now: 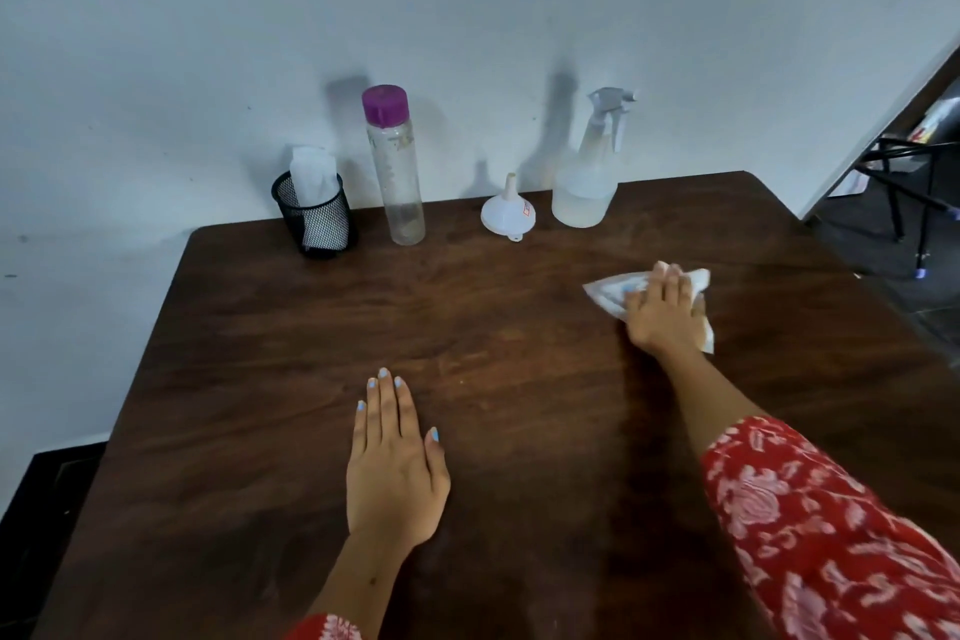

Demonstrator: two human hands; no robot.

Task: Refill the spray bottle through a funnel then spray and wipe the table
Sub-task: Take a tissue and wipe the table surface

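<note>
The clear spray bottle point(587, 177) stands at the back right of the dark wooden table point(260, 353), partly filled with liquid, its trigger head on. A white funnel point(508, 216) sits upside down just left of it. A tall clear bottle point(395, 172) with a purple cap stands further left, almost empty. My right hand point(662, 312) presses flat on a white cloth point(610, 291) on the right side of the table, fingers straight. My left hand point(395, 463) rests flat on the wood near the front centre, holding nothing.
A black mesh cup point(314, 221) with white wipes stands at the back left, by the pale wall. The table's right edge drops off to a dark floor with black chair legs point(904, 182).
</note>
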